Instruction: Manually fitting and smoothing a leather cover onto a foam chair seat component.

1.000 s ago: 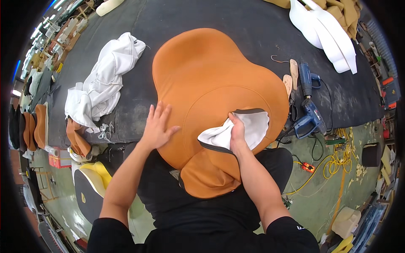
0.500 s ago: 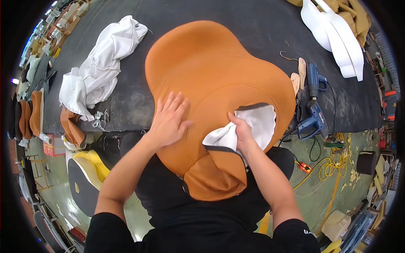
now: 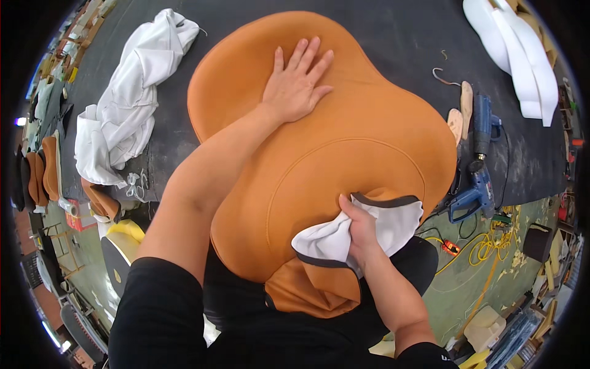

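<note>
the orange seat shell [image 3: 344, 154] lay on the dark table [image 3: 399, 37], left hand [image 3: 295, 86] flat and spread at 12 o'clock, right hand [image 3: 362, 230] gripping the white-lined cover flap [image 3: 393, 224] at 5 o'clock, seemingly mid-fitting, needing a firm, even pull.

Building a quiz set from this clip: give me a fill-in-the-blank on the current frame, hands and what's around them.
1. The left hand lies flat on the ____ seat cover.
2. The right hand grips the cover's folded-back ____ lining.
3. A blue power tool lies to the person's ____ of the cover.
4. A crumpled white ____ lies on the dark table.

Missing words: orange; white; right; cloth
</note>
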{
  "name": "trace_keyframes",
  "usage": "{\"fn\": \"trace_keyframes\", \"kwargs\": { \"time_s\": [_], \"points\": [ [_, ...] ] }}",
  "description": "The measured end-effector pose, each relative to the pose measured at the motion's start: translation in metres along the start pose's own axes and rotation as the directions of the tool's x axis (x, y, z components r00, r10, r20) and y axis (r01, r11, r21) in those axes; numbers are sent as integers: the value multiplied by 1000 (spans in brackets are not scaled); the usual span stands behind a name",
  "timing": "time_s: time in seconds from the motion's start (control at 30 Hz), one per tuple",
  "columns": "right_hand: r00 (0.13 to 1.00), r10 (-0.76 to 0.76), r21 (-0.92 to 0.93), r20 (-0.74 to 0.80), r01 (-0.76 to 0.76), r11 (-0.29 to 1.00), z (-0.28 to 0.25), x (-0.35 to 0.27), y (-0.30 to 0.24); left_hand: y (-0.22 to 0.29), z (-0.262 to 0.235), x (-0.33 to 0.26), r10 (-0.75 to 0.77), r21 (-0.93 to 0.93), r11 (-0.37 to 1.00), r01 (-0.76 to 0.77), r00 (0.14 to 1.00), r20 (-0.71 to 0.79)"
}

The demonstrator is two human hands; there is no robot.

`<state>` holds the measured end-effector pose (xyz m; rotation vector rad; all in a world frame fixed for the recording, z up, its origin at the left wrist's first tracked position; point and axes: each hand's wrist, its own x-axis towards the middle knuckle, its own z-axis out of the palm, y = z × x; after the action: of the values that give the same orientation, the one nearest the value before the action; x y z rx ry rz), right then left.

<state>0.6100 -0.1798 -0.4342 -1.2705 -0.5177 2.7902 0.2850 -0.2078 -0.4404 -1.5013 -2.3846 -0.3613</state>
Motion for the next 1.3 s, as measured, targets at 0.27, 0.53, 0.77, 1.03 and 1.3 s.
{"fn": "trace_keyframes", "kwargs": {
  "time_s": [0.27, 0.53, 0.77, 1.03, 1.3],
  "points": [
    [990, 33, 25, -136, -30, 999, 15, -5, -5, -3, 14, -1, -40, 30, 999, 38, 997, 68],
    [995, -15, 66, -96, 21, 998, 15, 0, 1, 39, 25, -17, -258, -101, 953, 285, 942, 215],
    [984, -177, 41, -34, 178, 983, 4, 8, 11, 56, 38, -19, -348, -21, 931, 365, 903, 250],
    [986, -143, 22, -87, 146, 989, 8, -9, 12, 73, 13, -24, -373, -83, 899, 431, 850, 371],
    [997, -80, 44, 5, 79, 996, 8, 11, 6, 78, 10, -19, -402, -58, 900, 433, 872, 280]
  ]
}}
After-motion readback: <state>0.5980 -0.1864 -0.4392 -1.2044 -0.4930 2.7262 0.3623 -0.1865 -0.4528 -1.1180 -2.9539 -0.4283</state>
